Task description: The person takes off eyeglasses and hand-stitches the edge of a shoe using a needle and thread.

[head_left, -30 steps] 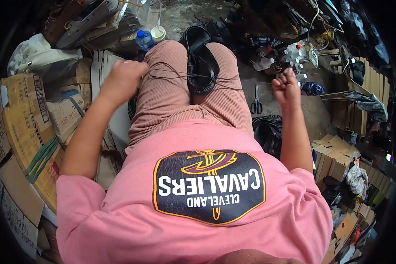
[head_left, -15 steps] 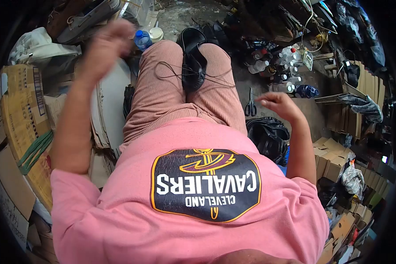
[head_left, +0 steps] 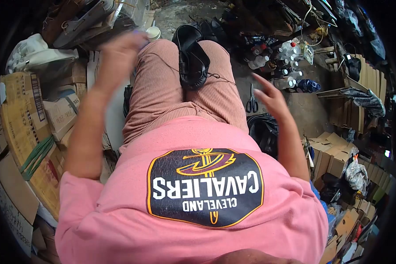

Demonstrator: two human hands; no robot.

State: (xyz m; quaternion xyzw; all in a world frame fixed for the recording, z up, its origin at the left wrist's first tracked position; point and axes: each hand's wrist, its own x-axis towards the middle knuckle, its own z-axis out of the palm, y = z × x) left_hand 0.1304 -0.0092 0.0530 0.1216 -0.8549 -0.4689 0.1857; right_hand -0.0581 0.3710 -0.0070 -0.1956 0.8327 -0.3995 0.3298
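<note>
The left hand (head_left: 121, 59) is showing blurred near the left knee, so whether its fingers are gripping the dark cord (head_left: 216, 76) cannot be told. The black shoe (head_left: 193, 75) is resting on the corduroy trousers (head_left: 156, 92), cord trailing loose to both sides, the lacing-through apparently being only part-done. Scissors (head_left: 251, 103) are lying just beside the right hand (head_left: 275, 101), which is hovering, fingers apart, with bottles (head_left: 290, 49) crowding the floor (head_left: 314, 116) beyond.
</note>
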